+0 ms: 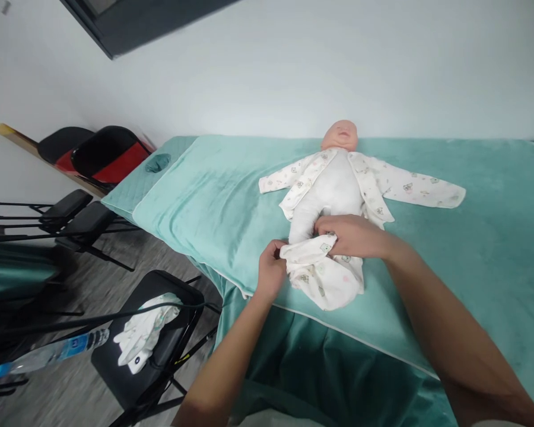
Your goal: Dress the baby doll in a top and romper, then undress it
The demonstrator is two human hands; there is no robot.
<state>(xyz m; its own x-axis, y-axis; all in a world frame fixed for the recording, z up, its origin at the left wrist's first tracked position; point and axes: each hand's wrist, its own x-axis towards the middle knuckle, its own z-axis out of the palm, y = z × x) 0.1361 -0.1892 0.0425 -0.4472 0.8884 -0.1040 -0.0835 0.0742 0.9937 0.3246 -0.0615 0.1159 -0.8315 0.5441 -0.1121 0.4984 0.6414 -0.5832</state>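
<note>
A baby doll [338, 184] lies on its back on a green-covered bed, its head toward the wall. Its white cloth body shows between the open fronts of a printed baby jacket [407, 185], whose sleeves spread to both sides. Printed baby pants [327, 284] are bunched around the doll's lower legs. My left hand [272, 270] pinches the edge of the pants at the leg on the left. On the other side, my right hand [353, 236] grips the waistband between the legs, its fingertips partly hidden by cloth.
The green bed cover [213, 196] hangs over the near edge. A black folding chair [129, 379] at the lower left holds white cloth items [149, 326]. Beside it are a water bottle [56, 353] and a dark cable [93, 317]. More folding chairs [111, 154] stand by the wall.
</note>
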